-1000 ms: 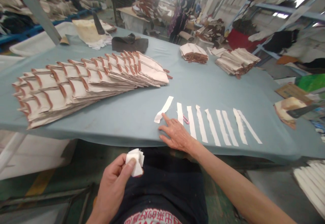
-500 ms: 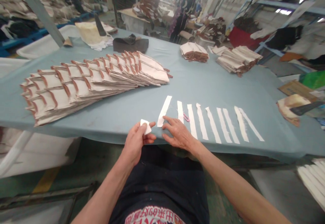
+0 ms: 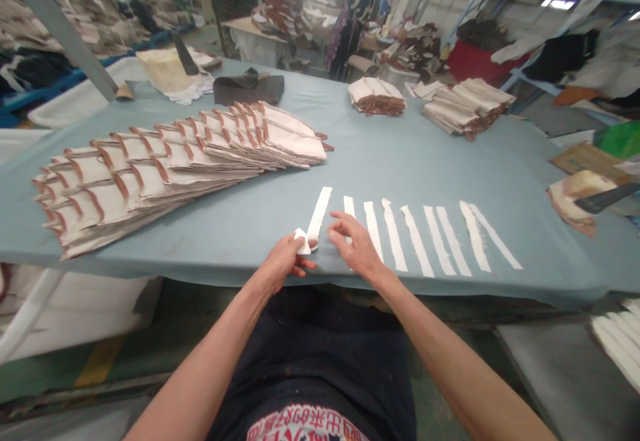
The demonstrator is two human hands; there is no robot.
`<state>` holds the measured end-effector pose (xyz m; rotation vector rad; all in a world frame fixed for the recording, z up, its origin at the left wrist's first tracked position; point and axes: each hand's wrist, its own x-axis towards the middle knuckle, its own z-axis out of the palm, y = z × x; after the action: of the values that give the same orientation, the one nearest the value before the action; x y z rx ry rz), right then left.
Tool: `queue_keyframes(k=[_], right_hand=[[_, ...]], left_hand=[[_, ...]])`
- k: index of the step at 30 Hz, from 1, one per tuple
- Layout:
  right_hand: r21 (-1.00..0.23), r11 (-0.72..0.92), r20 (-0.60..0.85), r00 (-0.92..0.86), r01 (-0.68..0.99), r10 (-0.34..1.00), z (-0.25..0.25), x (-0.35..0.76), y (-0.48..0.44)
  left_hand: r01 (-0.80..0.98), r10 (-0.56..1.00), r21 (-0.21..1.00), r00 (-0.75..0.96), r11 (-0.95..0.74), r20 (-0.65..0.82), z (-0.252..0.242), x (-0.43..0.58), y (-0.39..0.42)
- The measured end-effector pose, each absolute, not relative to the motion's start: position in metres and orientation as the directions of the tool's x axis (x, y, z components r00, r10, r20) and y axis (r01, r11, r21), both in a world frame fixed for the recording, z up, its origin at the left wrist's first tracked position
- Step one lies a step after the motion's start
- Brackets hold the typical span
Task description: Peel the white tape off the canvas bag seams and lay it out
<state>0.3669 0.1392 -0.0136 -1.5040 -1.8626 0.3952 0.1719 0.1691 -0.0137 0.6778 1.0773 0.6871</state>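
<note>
My left hand (image 3: 286, 259) is closed on a small white piece (image 3: 302, 241) near the front edge of the blue-covered table (image 3: 380, 161). Its fingers are at the lower end of a slanted white strip (image 3: 320, 211). Just right of that strip, my right hand (image 3: 350, 237) hovers with bent fingers, thumb and index close together; whether anything is between them is too small to tell. It partly covers another white strip (image 3: 349, 206). Several more white strips (image 3: 395, 234) lie side by side to the right.
A long fanned pile of cream pieces with brown edges (image 3: 165, 167) lies left. Smaller stacks (image 3: 377, 96) (image 3: 467, 107) sit at the back, beyond a dark folded cloth (image 3: 249, 87). A dark-handled tool (image 3: 605, 197) rests far right. A person (image 3: 355, 14) stands behind the table.
My left hand has moved right, to the lower end of the slanted strip, with the white piece. My right hand has drawn its fingers in and come off that strip. The view has shifted slightly.
</note>
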Motion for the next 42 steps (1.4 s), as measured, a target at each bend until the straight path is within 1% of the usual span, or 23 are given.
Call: queue_keyframes(k=[2,5,7,10,12,15,16,18,21,24,26,29,34,37,40,42], right_hand=[[-0.67,0.209,0.346,0.051,0.713,0.937,-0.007,0.367,0.14],[-0.71,0.163,0.35,0.141,0.685,0.926,0.0,0.359,0.132],[-0.721,0.165,0.348,0.145,0.673,0.926,0.003,0.351,0.122],[-0.721,0.211,0.349,0.084,0.66,0.933,0.009,0.337,0.102],[-0.663,0.312,0.398,-0.032,0.68,0.917,0.016,0.328,0.09],[-0.449,0.502,0.522,-0.239,0.739,0.819,0.025,0.315,0.074],[-0.377,0.537,0.542,-0.29,0.754,0.789,0.027,0.312,0.071],[-0.284,0.558,0.542,-0.35,0.78,0.764,0.031,0.304,0.065],[-0.197,0.572,0.527,-0.406,0.796,0.747,0.033,0.296,0.06],[-0.183,0.571,0.557,-0.394,0.8,0.731,0.035,0.291,0.057],[-0.2,0.557,0.571,-0.366,0.806,0.735,0.036,0.29,0.054],[-0.263,0.548,0.535,-0.352,0.794,0.768,0.038,0.291,0.051],[-0.501,0.516,0.464,-0.287,0.695,0.838,0.042,0.293,0.047],[-0.646,0.467,0.413,-0.237,0.604,0.879,0.042,0.292,0.045],[-0.753,0.356,0.311,-0.177,0.554,0.934,0.041,0.29,0.044],[-0.836,0.21,0.186,-0.098,0.507,0.978,0.039,0.288,0.043]], left_hand=[[-0.207,0.789,0.771,0.299,0.602,-0.536,-0.012,0.168,0.172],[-0.275,0.82,0.776,0.272,0.568,-0.504,-0.005,0.158,0.172],[-0.289,0.826,0.777,0.273,0.559,-0.493,0.002,0.149,0.165],[-0.285,0.818,0.77,0.278,0.571,-0.503,0.013,0.136,0.145],[-0.289,0.817,0.766,0.266,0.574,-0.512,0.02,0.128,0.129],[-0.306,0.822,0.764,0.248,0.568,-0.512,0.029,0.12,0.108],[-0.309,0.829,0.77,0.237,0.558,-0.506,0.031,0.118,0.102],[-0.311,0.847,0.788,0.219,0.531,-0.484,0.033,0.117,0.092],[-0.283,0.865,0.82,0.224,0.498,-0.448,0.035,0.118,0.082],[-0.238,0.865,0.839,0.253,0.49,-0.433,0.035,0.12,0.076],[-0.227,0.87,0.85,0.262,0.475,-0.417,0.036,0.121,0.074],[-0.218,0.878,0.861,0.26,0.46,-0.403,0.036,0.121,0.073],[-0.189,0.859,0.856,0.294,0.482,-0.419,0.036,0.118,0.072],[-0.116,0.866,0.893,0.326,0.435,-0.379,0.034,0.115,0.072],[-0.053,0.879,0.932,0.356,0.359,-0.319,0.032,0.113,0.071],[-0.038,0.876,0.94,0.377,0.338,-0.3,0.033,0.113,0.07]])
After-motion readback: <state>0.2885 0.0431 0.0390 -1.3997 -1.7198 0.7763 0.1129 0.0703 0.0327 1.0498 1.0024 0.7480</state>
